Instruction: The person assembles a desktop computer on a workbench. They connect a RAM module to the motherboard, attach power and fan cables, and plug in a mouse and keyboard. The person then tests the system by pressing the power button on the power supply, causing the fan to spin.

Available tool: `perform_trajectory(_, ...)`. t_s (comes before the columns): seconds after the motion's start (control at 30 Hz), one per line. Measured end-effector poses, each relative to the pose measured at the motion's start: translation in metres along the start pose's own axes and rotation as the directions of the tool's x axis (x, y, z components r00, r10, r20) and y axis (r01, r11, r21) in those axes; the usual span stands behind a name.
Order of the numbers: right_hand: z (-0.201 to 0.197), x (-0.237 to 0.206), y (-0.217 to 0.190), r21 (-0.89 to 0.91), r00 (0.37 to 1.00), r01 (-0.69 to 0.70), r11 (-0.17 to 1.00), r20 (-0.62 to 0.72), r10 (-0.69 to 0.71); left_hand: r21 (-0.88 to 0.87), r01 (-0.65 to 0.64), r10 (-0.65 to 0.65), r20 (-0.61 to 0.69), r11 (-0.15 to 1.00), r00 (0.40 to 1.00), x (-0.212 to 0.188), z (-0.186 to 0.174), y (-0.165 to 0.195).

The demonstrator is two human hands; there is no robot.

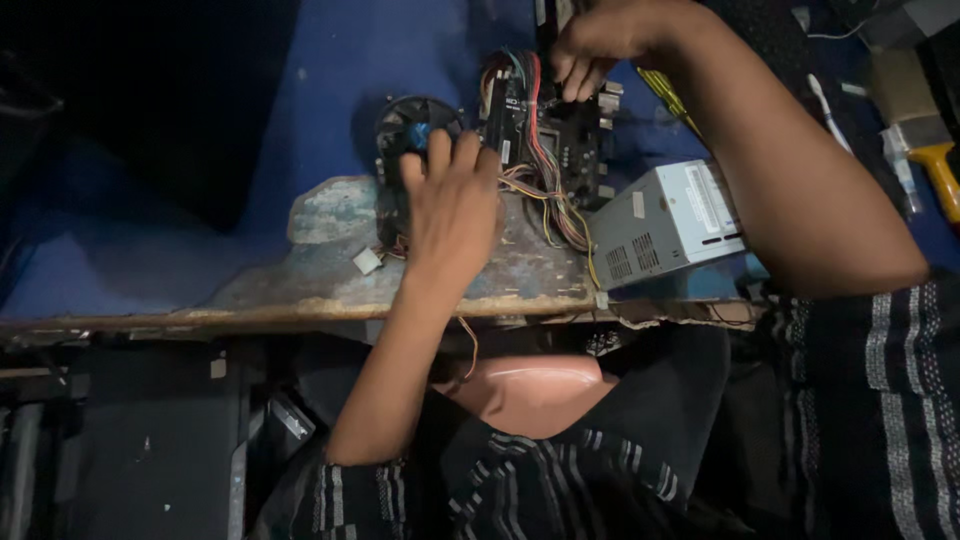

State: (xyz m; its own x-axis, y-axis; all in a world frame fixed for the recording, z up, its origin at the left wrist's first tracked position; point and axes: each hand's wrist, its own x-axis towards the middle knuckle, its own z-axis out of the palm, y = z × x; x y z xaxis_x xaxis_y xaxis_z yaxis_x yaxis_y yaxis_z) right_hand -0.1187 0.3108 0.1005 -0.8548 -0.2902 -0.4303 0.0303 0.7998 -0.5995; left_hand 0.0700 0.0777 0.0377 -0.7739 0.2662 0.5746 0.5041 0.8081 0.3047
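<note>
My left hand (452, 205) rests spread on the circuit board (545, 130) beside the fan (412, 125), grasping nothing, while my right hand (590, 45) pinches the board's far edge just beyond.

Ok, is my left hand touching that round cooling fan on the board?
Touching. In the head view the left hand lies flat over the black cooling fan, its fingertips resting on the fan's edge with no gap showing.

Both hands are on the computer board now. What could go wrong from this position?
1. The left hand presses on the board beside the fan; fingers might bend its blades.
2. The right hand pulls near the wires; one could tear loose.
3. The power supply sits near the table edge and may fall.
</note>
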Motion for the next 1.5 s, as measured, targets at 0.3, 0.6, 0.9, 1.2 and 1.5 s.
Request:
perform_trajectory(0.3, 0.001, 0.033, 0.020, 0.001, 1.000, 0.020, 1.000, 0.023, -0.020, 0.202, -0.027, 0.045, -0.086, 0.979, 0.995, -0.018, 0.000, 0.014)
perform_trajectory(0.6, -0.006, 0.024, 0.038, 0.297, 0.939, 0.333, 0.895, -0.195, -0.284, 0.287, -0.083, 0.072, 0.046, 0.954, 0.996, -0.031, 0.006, 0.019)
perform_trajectory(0.9, -0.008, 0.041, 0.041, 0.170, 0.995, 0.095, 0.981, -0.039, -0.089, 0.313, -0.004, -0.013, 0.052, 0.950, 0.999, -0.050, 0.017, 0.025)
perform_trajectory(1.2, 0.022, 0.003, -0.012, 0.089, 0.997, 0.083, 0.993, -0.004, -0.083, 0.283, -0.042, 0.014, 0.100, 0.958, 0.995, -0.058, 0.016, 0.020)
perform_trajectory(1.5, 0.042, 0.002, -0.027, 0.062, 0.998, 0.046, 0.997, 0.034, -0.048, 0.156, -0.020, 0.005, 0.097, 0.988, 0.995, -0.055, 0.011, 0.011)
